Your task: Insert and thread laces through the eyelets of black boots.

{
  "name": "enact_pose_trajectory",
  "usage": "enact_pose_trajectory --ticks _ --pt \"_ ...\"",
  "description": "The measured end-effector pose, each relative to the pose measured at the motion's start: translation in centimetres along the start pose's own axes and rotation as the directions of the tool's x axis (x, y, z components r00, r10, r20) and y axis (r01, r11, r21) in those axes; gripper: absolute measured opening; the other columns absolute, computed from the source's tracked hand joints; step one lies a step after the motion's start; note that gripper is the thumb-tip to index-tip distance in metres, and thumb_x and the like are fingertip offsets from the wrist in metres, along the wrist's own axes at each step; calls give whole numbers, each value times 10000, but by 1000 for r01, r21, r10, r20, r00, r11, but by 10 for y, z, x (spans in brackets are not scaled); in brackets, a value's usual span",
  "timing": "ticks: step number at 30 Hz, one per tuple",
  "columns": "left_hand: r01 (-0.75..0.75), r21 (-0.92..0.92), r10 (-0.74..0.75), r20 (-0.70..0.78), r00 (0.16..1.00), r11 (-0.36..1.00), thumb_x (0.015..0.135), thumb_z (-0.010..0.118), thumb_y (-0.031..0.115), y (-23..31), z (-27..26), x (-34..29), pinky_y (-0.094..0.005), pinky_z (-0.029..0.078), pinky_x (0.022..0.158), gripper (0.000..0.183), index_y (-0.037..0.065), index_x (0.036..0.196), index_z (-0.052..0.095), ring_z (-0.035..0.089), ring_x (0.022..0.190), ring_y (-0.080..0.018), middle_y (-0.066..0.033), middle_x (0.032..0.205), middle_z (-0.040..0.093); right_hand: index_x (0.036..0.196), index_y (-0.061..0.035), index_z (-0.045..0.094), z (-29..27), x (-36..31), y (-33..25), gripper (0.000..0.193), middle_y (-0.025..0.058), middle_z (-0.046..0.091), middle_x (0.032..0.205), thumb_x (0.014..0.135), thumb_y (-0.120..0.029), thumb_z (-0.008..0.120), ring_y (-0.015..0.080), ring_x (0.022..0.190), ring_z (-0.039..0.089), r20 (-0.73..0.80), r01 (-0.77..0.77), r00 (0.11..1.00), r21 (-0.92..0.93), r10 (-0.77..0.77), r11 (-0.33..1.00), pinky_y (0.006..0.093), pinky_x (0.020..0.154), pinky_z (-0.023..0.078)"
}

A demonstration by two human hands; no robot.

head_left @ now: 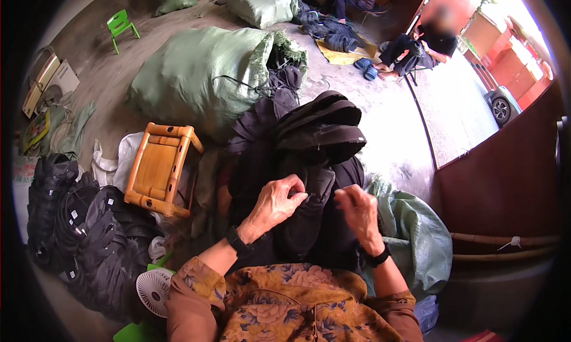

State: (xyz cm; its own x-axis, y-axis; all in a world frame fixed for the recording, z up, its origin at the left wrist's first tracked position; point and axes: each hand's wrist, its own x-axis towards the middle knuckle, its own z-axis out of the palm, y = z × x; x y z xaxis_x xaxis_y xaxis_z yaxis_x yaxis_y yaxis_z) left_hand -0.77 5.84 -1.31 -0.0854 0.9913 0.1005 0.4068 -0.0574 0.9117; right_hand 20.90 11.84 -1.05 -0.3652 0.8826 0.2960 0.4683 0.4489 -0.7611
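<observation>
On my lap lies a dark fabric piece (301, 228), padded-looking and elongated; its exact kind is unclear. My left hand (277, 200) pinches its upper edge between thumb and forefinger. Just to the right, my right hand (358, 214) is raised with its fingers curled together; anything between them is too small to make out. Beyond both hands a stack of black curved fabric pieces (321, 136) with rounded ends rests across my knees. More dark pieces (259, 119) fan out behind it, toward the mouth of a big sack.
A pale green sack (190, 74) bulges ahead. To the left stand a bamboo stool (160, 166), a heap of black pieces (89, 235) and a white fan (153, 291). Green sheeting (410, 235) lies at right. Farther off are a green chair (121, 26) and two seated people.
</observation>
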Motion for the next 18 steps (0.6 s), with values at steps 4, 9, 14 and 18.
enact_pose_trajectory --ticks 4,9,14,18 --pt "-172 203 206 -161 965 964 842 678 91 4 15 -9 -387 519 634 97 40 887 609 659 732 -320 -113 803 649 911 -15 606 18 -4 1 168 87 651 691 848 -98 738 147 593 642 159 -94 985 184 65 978 269 556 495" --pt "-130 313 197 -193 961 941 848 659 90 5 30 -15 -418 519 636 65 59 880 612 644 753 -340 -110 835 632 922 -2 613 22 -7 0 195 94 648 708 822 -83 759 150 610 632 172 -149 978 187 117 971 270 569 484" --pt "-35 5 36 -115 993 999 861 632 81 -5 23 -10 -338 509 665 76 35 911 665 653 739 -260 -125 855 663 907 6 613 20 -5 -5 216 98 652 709 819 -114 769 165 604 635 226 -222 960 244 167 944 296 566 487" --pt "45 -216 -41 25 999 975 891 637 106 -11 15 -7 -275 487 620 126 3 953 675 591 661 -117 -62 777 657 856 -16 601 26 3 -9 279 121 658 718 828 -237 769 250 614 656 192 -8 981 -52 17 999 330 563 500"
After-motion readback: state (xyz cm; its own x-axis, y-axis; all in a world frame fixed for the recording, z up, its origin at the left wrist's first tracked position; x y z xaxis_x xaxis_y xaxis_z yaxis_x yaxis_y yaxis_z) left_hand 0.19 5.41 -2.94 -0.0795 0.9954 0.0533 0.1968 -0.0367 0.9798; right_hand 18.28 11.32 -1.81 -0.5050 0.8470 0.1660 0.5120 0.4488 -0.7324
